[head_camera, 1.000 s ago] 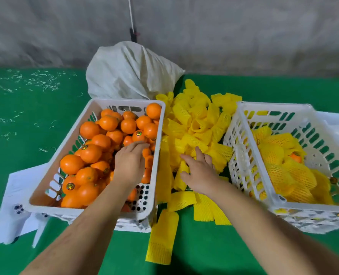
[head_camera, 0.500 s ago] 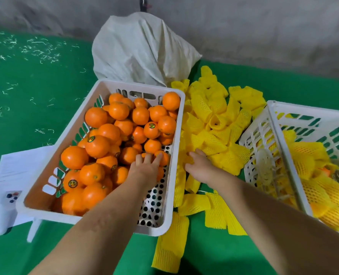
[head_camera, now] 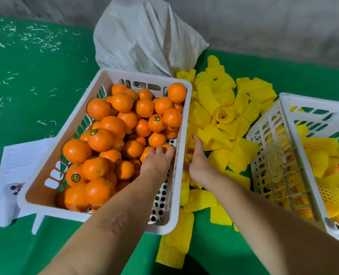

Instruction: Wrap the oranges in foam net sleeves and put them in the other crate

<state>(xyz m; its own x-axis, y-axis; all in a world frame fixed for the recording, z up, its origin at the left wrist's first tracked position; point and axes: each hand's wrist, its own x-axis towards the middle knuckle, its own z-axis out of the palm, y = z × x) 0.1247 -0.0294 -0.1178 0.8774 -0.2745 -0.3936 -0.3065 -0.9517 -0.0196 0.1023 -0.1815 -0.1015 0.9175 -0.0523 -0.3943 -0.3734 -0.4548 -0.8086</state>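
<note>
A person's left hand point(head_camera: 157, 162) has closed its fingers over an orange point(head_camera: 165, 148) in the center-left crate point(head_camera: 109, 212), while the right hand point(head_camera: 198, 163), grip unclear, has reached the yellow foam sleeves point(head_camera: 220, 124) mid-frame, readying another wrap.

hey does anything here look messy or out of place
Mostly orderly. The yellow foam sleeves lie in a loose heap on the green cloth between the crates, some trailing toward the near edge, and pale shreds are scattered at far left.
</note>
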